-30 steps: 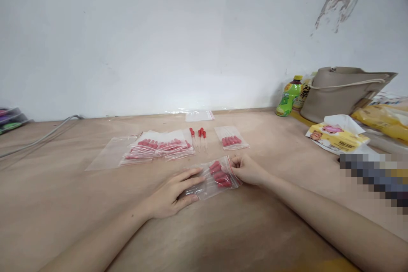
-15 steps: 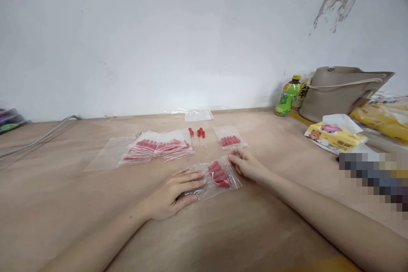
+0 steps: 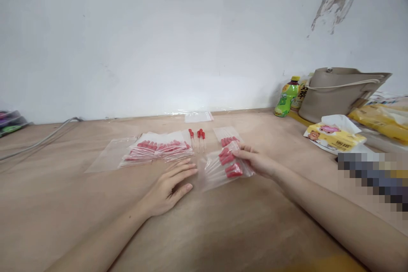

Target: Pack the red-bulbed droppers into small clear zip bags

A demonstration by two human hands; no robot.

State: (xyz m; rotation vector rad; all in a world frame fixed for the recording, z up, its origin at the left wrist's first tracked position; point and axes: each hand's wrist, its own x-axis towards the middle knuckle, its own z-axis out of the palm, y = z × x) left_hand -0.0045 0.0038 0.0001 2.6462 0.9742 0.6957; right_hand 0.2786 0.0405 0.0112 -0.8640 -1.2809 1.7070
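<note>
My right hand (image 3: 255, 159) pinches the edge of a clear zip bag (image 3: 219, 174) that has several red-headed pieces with thin wires inside. The bag is slightly tilted and partly overlaps another filled bag (image 3: 228, 134) behind it. Beside it on the left, my left hand (image 3: 174, 185) rests on the table with its fingers apart and nothing in them. Behind my left hand lies a stack of filled clear bags (image 3: 153, 148), with an unfilled clear bag (image 3: 108, 155) at its left side. A few loose red pieces (image 3: 200, 134) lie between the stack and the filled bag.
A small clear bag (image 3: 198, 117) lies near the wall. At the right are a green bottle (image 3: 287, 97), a beige handbag (image 3: 334, 93), a yellow-and-white packet (image 3: 334, 134) and yellow plastic (image 3: 382, 119). A grey cable (image 3: 47, 138) runs along the left.
My right hand has taken hold of the bag and moved it right and up. My left hand has let go of the bag and shifted slightly left.
</note>
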